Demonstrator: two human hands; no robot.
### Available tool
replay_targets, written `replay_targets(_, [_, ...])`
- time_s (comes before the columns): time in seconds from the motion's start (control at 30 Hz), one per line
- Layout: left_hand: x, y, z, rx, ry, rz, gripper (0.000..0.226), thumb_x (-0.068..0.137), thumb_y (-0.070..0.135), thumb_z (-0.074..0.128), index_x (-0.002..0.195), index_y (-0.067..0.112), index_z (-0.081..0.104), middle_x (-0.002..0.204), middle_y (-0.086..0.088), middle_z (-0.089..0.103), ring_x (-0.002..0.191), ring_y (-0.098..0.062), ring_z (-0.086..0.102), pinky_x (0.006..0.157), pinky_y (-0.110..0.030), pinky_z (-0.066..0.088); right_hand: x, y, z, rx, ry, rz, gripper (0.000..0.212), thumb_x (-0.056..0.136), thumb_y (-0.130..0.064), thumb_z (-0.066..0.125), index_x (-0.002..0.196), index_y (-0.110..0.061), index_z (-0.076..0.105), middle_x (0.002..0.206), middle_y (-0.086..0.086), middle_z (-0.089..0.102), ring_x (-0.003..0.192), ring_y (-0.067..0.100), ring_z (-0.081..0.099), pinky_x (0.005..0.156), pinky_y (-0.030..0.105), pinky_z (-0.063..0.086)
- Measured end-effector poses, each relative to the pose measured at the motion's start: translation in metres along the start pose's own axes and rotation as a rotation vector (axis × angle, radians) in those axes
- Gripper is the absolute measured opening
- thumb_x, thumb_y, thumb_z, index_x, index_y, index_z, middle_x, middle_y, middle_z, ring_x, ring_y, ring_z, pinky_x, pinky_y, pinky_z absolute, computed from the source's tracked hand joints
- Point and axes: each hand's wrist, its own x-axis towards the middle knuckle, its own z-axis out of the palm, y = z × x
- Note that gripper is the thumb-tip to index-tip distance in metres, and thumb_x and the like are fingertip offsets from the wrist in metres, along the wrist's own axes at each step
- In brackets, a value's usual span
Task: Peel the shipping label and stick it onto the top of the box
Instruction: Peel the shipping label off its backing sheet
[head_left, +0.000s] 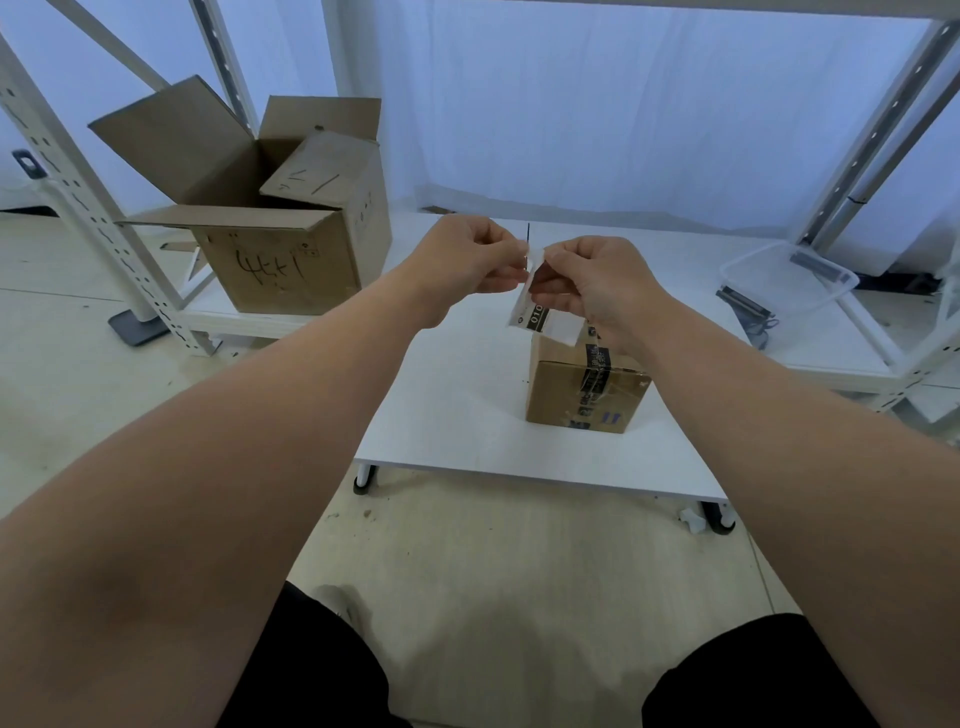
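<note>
At the centre of the frame the left hand (470, 260) and right hand (597, 291) are both pinching the top edge of the small white printed shipping label (545, 319), holding it just above the small taped brown cardboard box (582, 389) sitting on the low white table (441, 415).

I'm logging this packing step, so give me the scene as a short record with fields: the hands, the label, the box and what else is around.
left hand: pinching the label's upper edge
right hand: pinching the same edge, fingertips beside the left's
shipping label: held in the air above the box, hanging down, not yet stuck on
small box: closed, taped, on the white table
label peeled from backing: cannot tell
open carton: on the low shelf, far left
clear plastic tray: far right
</note>
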Motion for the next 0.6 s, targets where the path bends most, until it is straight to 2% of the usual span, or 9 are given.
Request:
replay_targets(0.1, [0.0000, 0.0001, 0.0022, 0.050, -0.050, 0.021, 0.022, 0.083, 0.026, 0.071, 0.091, 0.008, 0.061, 0.084, -0.004, 0.068, 0.078, -0.011, 0.068, 0.078, -0.025, 0.058, -0.0004, -0.0013, -0.0003, 0.011, 0.011, -0.001, 0.012, 0.092, -0.010, 0.057, 0.086, -0.003, 0.064, 0.080, 0.011, 0.067, 0.074, 0.020, 0.068, 0.074, 0.030, 0.061])
replay_targets(0.23, [-0.0002, 0.0003, 0.0054, 0.088, -0.053, 0.054, 0.012, 0.083, 0.016, 0.071, 0.081, 0.011, 0.060, 0.085, -0.007, 0.066, 0.082, -0.016, 0.065, 0.082, -0.029, 0.057, -0.0007, -0.0020, 0.0017, 0.059, 0.010, 0.003, 0.011, 0.091, -0.009, 0.058, 0.083, -0.004, 0.064, 0.083, 0.013, 0.069, 0.075, 0.021, 0.069, 0.076, 0.032, 0.060])
replay_targets(0.43, [0.0000, 0.0003, 0.0024, 0.053, -0.052, 0.038, 0.011, 0.087, 0.009, 0.064, 0.077, 0.009, 0.061, 0.081, -0.008, 0.065, 0.078, -0.019, 0.065, 0.079, -0.028, 0.058, 0.0002, -0.0017, 0.0020, 0.054, -0.023, 0.008, 0.018, 0.095, -0.013, 0.053, 0.085, -0.004, 0.064, 0.084, 0.014, 0.069, 0.076, 0.023, 0.069, 0.077, 0.032, 0.060])
replay_targets(0.5, [-0.0003, 0.0000, 0.0004, 0.052, -0.052, 0.032, 0.012, 0.089, 0.011, 0.062, 0.077, 0.010, 0.061, 0.079, -0.005, 0.065, 0.075, -0.015, 0.065, 0.078, -0.026, 0.058, 0.0008, -0.0022, 0.0017, 0.029, 0.003, -0.006, 0.019, 0.095, -0.016, 0.052, 0.087, -0.005, 0.064, 0.083, 0.012, 0.067, 0.072, 0.021, 0.067, 0.071, 0.028, 0.060])
replay_targets(0.6, [0.0005, -0.0012, -0.0033, 0.085, -0.066, 0.006, 0.013, 0.090, 0.017, 0.062, 0.078, 0.012, 0.062, 0.081, -0.003, 0.068, 0.079, -0.013, 0.065, 0.084, -0.028, 0.056, 0.0025, 0.0006, -0.0027, -0.182, 0.058, -0.095, 0.015, 0.092, -0.016, 0.060, 0.105, -0.010, 0.060, 0.090, 0.004, 0.056, 0.068, 0.014, 0.061, 0.057, 0.019, 0.056])
